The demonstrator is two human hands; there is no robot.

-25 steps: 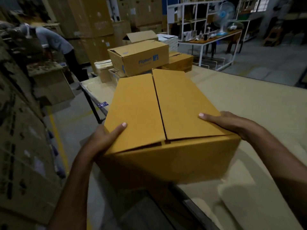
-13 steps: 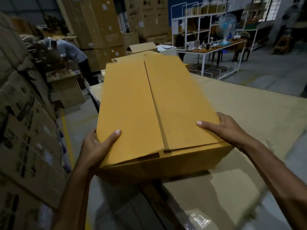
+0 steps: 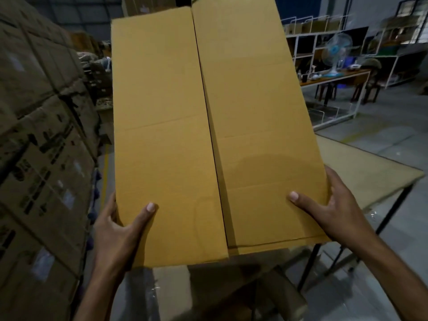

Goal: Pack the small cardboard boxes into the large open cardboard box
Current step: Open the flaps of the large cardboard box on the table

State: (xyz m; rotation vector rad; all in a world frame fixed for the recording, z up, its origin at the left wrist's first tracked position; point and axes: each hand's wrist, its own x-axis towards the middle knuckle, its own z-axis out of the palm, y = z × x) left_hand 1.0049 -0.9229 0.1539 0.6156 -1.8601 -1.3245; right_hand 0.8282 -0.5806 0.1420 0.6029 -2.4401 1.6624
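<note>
Now, a cardboard box [image 3: 185, 135] gripped at both sides.
Thumbs on top, the left hand [image 3: 115, 230] and right hand [image 3: 335, 212] clasp its edges; cartons [image 3: 41, 158] to its left bear blurred, unreadable print.

A table with a flat tan board top [image 3: 361, 172] and thin black metal legs [image 3: 391, 218] stands at the right of the frame on a grey concrete floor [image 3: 393, 262]. In the upper right, a wooden-topped table on a white metal frame [image 3: 347, 76] carries a pale standing fan [image 3: 334, 54].
</note>
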